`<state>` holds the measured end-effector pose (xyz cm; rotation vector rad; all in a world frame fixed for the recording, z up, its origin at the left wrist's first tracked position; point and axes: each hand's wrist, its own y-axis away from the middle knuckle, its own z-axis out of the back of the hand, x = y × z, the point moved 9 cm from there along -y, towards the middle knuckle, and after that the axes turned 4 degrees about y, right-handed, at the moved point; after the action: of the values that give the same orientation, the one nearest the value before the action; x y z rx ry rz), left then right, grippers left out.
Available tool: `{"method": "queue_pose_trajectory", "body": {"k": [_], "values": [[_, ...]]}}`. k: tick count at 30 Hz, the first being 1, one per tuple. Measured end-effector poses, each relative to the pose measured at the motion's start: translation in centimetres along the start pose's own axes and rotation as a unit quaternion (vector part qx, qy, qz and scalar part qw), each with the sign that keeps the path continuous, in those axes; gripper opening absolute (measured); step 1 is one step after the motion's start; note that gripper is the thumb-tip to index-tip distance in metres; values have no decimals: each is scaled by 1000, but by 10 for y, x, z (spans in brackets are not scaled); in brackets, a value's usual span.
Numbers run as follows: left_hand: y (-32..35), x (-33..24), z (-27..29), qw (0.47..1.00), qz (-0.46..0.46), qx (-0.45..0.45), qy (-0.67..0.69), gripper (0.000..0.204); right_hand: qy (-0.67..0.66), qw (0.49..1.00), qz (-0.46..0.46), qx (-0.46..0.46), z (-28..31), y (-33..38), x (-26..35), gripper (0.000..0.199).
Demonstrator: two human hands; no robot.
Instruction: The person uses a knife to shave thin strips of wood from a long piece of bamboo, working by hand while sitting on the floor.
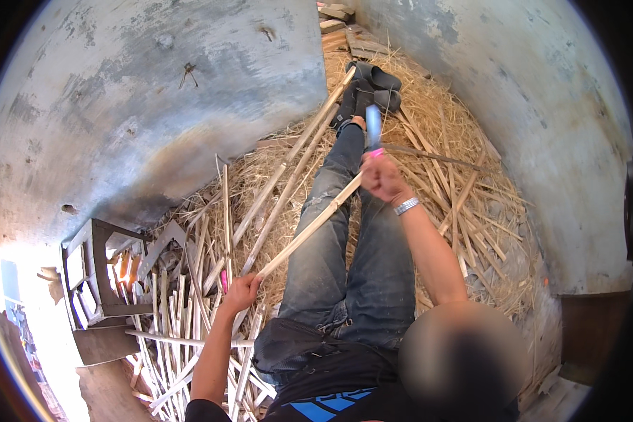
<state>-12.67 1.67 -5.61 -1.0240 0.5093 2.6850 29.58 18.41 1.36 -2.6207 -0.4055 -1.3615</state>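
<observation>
My left hand (pixel 240 292) is closed round the near end of a split bamboo strip (pixel 316 224). The strip slants across my jeans up to my right hand (pixel 385 177), which is closed on a knife (pixel 373 130). Pink shows at its handle, and the blade points away from me, smeared by motion. Whether the blade touches the strip cannot be told, as the right hand covers the strip's far end. Two longer bamboo pieces (pixel 278 169) lie along the left side of my outstretched legs.
Straw-like shavings (pixel 439 105) cover the ground round my feet. Many pale strips (pixel 179 323) lie heaped at the left, beside a dark frame (pixel 112 309). More strips (pixel 464 204) lie at the right. Worn grey walls (pixel 190 84) stand close on both sides.
</observation>
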Motion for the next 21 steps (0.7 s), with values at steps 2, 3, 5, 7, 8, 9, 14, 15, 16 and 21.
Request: {"method": "queue_pose_trajectory", "body": {"k": [2, 3, 5, 7, 8, 9, 14, 15, 16, 21], "values": [[0, 12, -13, 998, 21, 14, 50, 43, -73, 994, 68, -45, 13, 9, 35, 27], [4, 15, -15, 997, 21, 5, 69, 45, -60, 992, 84, -67, 12, 14, 47, 29], [2, 6, -15, 996, 21, -4, 85, 48, 0, 986, 100, -135, 24, 31, 62, 29], [0, -5, -14, 997, 41, -8, 64, 49, 90, 968, 88, -218, 46, 53, 66, 26], [-1, -7, -12, 997, 53, -10, 52, 50, 161, 946, 88, -268, 52, 62, 67, 26], [-2, -12, -10, 997, 49, -15, 54, 50, 232, 917, 86, -314, 57, 70, 70, 28], [-10, -29, -11, 990, 74, 49, 110, 47, 262, 893, 3, -366, 63, 95, 41, 49], [-15, -36, -14, 984, 84, 73, 137, 46, 266, 898, -5, -351, 62, 95, 29, 53], [-18, -43, -22, 964, 113, 109, 213, 44, 269, 902, -13, -337, 61, 97, 17, 57], [-30, -86, -45, 847, 217, 211, 437, 34, 370, 890, -42, -262, -9, 86, -39, 63]]}}
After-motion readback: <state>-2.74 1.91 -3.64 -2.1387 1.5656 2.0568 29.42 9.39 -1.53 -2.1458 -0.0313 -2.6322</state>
